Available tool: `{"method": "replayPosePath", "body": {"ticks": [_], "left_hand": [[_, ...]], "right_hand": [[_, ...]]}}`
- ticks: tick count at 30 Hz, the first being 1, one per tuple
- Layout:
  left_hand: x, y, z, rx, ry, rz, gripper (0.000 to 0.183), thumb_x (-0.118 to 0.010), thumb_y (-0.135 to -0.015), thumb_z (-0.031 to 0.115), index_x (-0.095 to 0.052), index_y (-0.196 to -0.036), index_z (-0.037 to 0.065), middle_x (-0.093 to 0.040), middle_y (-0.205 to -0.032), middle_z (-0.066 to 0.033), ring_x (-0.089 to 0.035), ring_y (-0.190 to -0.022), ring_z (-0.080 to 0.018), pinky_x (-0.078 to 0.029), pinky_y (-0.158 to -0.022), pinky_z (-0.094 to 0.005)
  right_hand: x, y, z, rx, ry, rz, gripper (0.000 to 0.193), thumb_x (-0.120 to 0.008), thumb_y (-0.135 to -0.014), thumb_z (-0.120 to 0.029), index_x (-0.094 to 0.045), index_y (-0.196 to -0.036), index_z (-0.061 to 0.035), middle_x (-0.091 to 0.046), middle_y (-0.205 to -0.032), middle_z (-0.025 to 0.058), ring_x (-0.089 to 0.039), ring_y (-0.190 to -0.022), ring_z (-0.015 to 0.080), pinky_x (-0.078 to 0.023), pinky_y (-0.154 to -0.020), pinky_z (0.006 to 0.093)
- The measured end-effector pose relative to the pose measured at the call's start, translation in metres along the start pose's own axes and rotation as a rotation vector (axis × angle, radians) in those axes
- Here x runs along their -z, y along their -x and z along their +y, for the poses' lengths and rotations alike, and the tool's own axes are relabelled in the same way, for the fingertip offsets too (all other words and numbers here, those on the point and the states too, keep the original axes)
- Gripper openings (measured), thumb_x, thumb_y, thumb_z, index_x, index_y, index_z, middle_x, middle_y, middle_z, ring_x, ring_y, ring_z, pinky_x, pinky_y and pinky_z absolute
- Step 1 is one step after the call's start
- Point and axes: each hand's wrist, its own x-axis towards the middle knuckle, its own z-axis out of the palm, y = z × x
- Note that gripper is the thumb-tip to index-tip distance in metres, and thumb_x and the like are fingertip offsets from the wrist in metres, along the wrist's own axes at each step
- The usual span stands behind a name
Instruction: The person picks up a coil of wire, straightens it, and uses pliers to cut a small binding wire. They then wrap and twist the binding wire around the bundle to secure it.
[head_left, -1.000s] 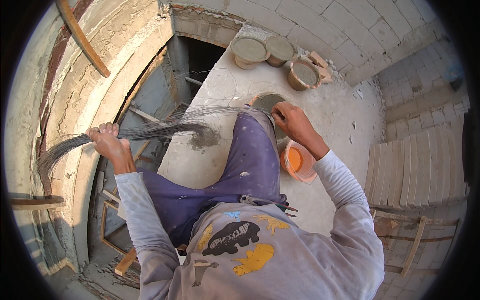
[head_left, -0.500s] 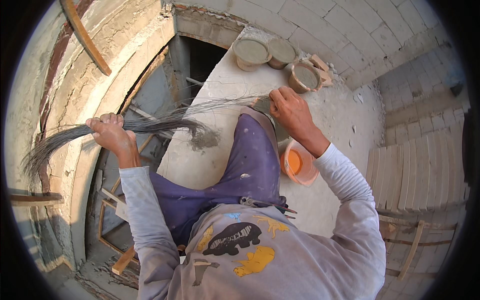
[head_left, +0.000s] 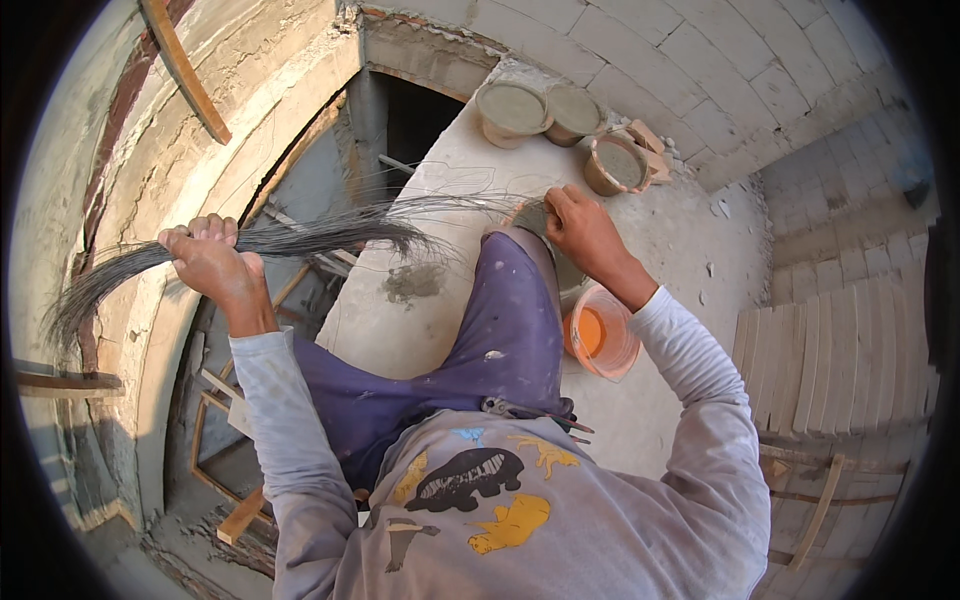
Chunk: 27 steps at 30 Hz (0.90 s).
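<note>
A long bundle of thin dark wires (head_left: 320,236) stretches across in front of me. My left hand (head_left: 215,262) is closed in a fist around its thick part, and the loose ends fan out and droop to the left. On the right the bundle thins to a few stray strands. My right hand (head_left: 592,236), above my right knee, is closed in a pinch on the tips of these strands. Its fingertips partly hide what they grip. A pair of pliers (head_left: 497,405) sits at my waist.
Several buckets of grey mortar, one of them a near bucket (head_left: 615,165), stand by the block wall (head_left: 690,60). A bucket with an orange inside (head_left: 603,335) stands beside my right leg. To the left, the pale floor (head_left: 440,190) ends at a dark opening (head_left: 415,115) with wooden pieces below.
My left hand has moved slightly left and up with the bundle. My right hand has shifted a little right and down, and the strands now spread more loosely between the hands.
</note>
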Motion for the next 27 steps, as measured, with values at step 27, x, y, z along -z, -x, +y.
{"method": "replayPosePath", "body": {"ticks": [27], "left_hand": [[0.026,-0.039,-0.002,-0.083,0.027,0.006,0.033,-0.038,-0.115,0.033,-0.040,-0.087,0.015,-0.044,-0.066,-0.0002,-0.039,-0.054,-0.0108,-0.031,-0.046,-0.0260]], "right_hand": [[0.052,0.018,0.004,-0.251,-1.442,-0.355,0.011,-0.060,-0.107,-0.015,-0.066,-0.111,-0.0073,-0.070,-0.112,0.0069,-0.070,-0.105,0.0203,-0.056,-0.102,0.0379]]}}
